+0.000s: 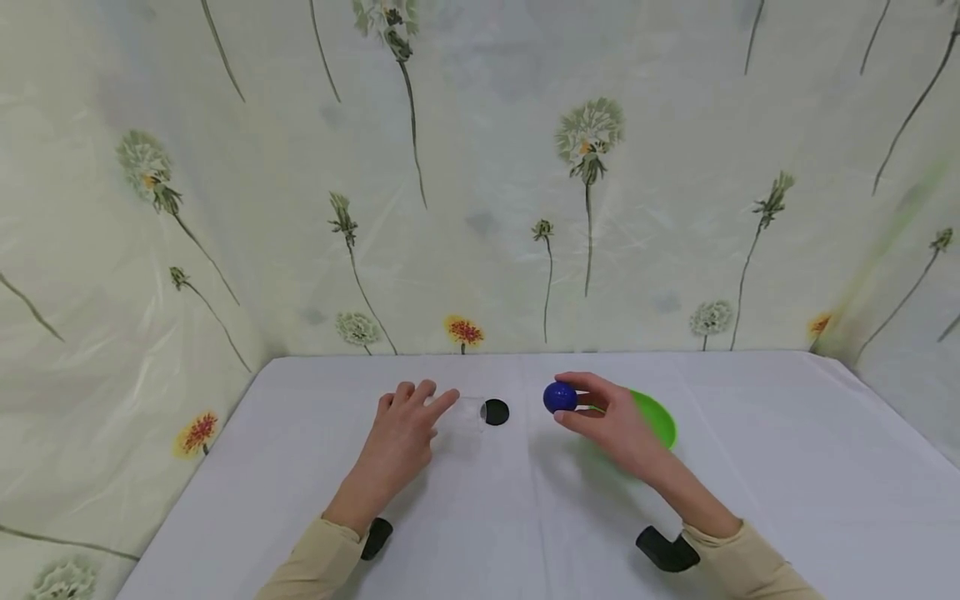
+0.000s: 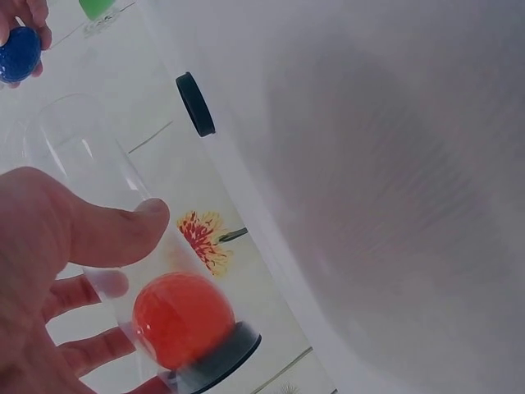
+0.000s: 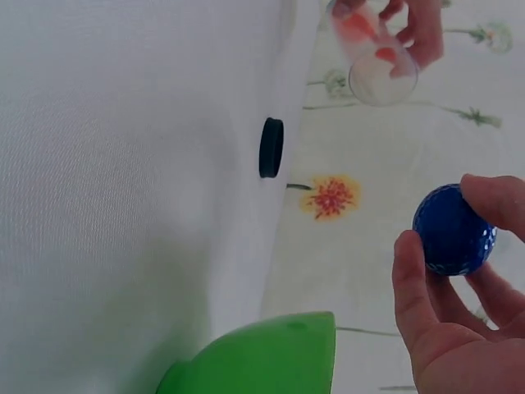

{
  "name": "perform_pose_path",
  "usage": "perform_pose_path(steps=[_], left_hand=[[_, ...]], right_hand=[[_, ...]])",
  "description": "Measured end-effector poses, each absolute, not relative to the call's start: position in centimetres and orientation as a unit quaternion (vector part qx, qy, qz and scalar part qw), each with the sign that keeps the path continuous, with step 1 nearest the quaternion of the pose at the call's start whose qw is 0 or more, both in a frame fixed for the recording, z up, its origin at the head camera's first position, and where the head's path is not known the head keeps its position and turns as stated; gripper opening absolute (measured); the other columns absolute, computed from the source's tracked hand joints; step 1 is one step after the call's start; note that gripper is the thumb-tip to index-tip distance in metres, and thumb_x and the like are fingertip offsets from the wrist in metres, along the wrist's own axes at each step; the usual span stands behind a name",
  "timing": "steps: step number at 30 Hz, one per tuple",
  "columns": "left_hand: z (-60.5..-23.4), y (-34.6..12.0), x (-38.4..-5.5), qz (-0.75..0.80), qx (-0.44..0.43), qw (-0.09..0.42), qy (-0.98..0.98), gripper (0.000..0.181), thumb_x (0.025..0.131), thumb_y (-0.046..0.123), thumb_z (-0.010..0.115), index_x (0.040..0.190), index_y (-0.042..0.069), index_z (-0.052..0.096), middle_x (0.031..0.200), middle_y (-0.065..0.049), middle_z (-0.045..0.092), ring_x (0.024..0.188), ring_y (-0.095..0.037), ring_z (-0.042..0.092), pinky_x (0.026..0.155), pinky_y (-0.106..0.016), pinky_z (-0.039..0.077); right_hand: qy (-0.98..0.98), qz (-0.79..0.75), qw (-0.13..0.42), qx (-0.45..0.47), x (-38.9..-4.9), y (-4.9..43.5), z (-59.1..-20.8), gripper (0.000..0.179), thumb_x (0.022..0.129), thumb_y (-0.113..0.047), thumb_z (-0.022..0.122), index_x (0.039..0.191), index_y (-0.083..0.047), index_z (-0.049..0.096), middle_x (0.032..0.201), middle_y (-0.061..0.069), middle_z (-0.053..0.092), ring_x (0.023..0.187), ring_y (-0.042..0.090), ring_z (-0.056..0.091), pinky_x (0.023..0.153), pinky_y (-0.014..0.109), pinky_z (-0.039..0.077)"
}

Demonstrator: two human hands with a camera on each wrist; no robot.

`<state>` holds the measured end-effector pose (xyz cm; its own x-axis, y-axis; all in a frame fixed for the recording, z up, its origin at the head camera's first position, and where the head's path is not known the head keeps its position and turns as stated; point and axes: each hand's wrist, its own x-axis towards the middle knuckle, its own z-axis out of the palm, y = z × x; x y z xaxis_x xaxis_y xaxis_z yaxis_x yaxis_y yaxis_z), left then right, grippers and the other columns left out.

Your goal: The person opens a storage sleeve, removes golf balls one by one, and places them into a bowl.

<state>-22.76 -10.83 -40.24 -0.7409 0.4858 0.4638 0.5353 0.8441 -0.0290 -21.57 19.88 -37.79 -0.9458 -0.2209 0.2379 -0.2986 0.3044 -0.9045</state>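
Observation:
My left hand (image 1: 405, 425) grips a clear plastic tube (image 2: 90, 156) with a black cap at its lower end. Inside the tube, against that cap, lies an orange-red golf ball (image 2: 184, 318). The tube's other end is open and faces right, toward my right hand. Between thumb and fingertips, my right hand (image 1: 611, 417) pinches a dark blue golf ball (image 1: 560, 397) above the table. A green bowl (image 1: 654, 421) stands just behind and below the right hand, partly covered by it. One loose black cap (image 1: 496, 412) lies on the table between the hands.
A white cloth covers the table (image 1: 480, 533). Behind it and at both sides hangs a pale curtain (image 1: 480, 167) printed with dandelions. Black devices (image 1: 667, 550) are worn under both wrists, at the beige sleeves (image 1: 750, 567).

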Motion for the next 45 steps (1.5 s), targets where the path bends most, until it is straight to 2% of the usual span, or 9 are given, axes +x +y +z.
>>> perform_pose_path(steps=[6,13,19,31,38,45], left_hand=[[-40.5,-10.8,-22.7,-0.054,-0.275,0.236,-0.930,0.065,0.078,0.004,0.082,0.133,0.024,0.055,0.119,-0.005,0.053,0.104,-0.028,0.047,0.081,-0.045,0.041],[-40.7,-10.9,-22.6,-0.058,-0.276,0.241,-0.929,0.065,0.076,0.002,0.083,0.131,0.023,0.056,0.117,-0.005,0.054,0.102,-0.028,0.048,0.078,-0.046,0.042],[-40.8,-11.0,-22.5,-0.061,-0.271,0.235,-0.931,0.065,0.075,0.003,0.083,0.131,0.023,0.057,0.117,-0.005,0.055,0.102,-0.028,0.048,0.079,-0.046,0.043],[-40.7,-11.2,-22.5,-0.090,-0.275,0.230,-0.929,0.066,0.075,-0.004,0.081,0.132,0.021,0.057,0.117,-0.006,0.054,0.103,-0.028,0.047,0.083,-0.048,0.043],[-40.5,-11.1,-22.6,-0.082,-0.275,0.235,-0.929,0.066,0.075,-0.002,0.081,0.132,0.021,0.058,0.119,-0.005,0.054,0.104,-0.028,0.047,0.084,-0.049,0.043],[-40.3,-11.0,-22.8,-0.078,-0.273,0.233,-0.930,0.066,0.076,-0.001,0.081,0.133,0.021,0.057,0.119,-0.006,0.054,0.104,-0.028,0.047,0.084,-0.049,0.043]], right_hand=[[-0.830,0.537,0.048,0.143,-21.1,21.4,-37.5,0.049,0.088,-0.018,0.076,0.132,-0.008,0.058,0.127,0.017,0.061,0.106,0.033,0.064,0.080,0.025,0.053],[-0.845,0.522,0.040,0.114,-20.7,23.0,-37.3,0.052,0.089,-0.026,0.075,0.135,-0.012,0.056,0.129,0.016,0.059,0.111,0.033,0.061,0.079,0.027,0.053],[-0.857,0.500,0.050,0.113,-20.5,24.5,-37.3,0.054,0.091,-0.028,0.073,0.139,-0.011,0.053,0.132,0.016,0.057,0.113,0.033,0.060,0.082,0.023,0.051],[-0.874,0.476,0.058,0.076,-20.5,26.8,-37.2,0.059,0.092,-0.028,0.071,0.143,-0.009,0.049,0.132,0.021,0.056,0.119,0.036,0.057,0.080,0.020,0.051],[-0.889,0.444,0.070,0.086,-20.5,28.0,-37.4,0.059,0.092,-0.029,0.072,0.141,-0.006,0.050,0.131,0.024,0.056,0.113,0.038,0.061,0.085,0.035,0.054],[-0.912,0.390,0.090,0.087,-20.7,29.1,-38.0,0.055,0.090,-0.028,0.073,0.136,-0.004,0.055,0.127,0.021,0.059,0.109,0.038,0.061,0.088,0.044,0.052]])
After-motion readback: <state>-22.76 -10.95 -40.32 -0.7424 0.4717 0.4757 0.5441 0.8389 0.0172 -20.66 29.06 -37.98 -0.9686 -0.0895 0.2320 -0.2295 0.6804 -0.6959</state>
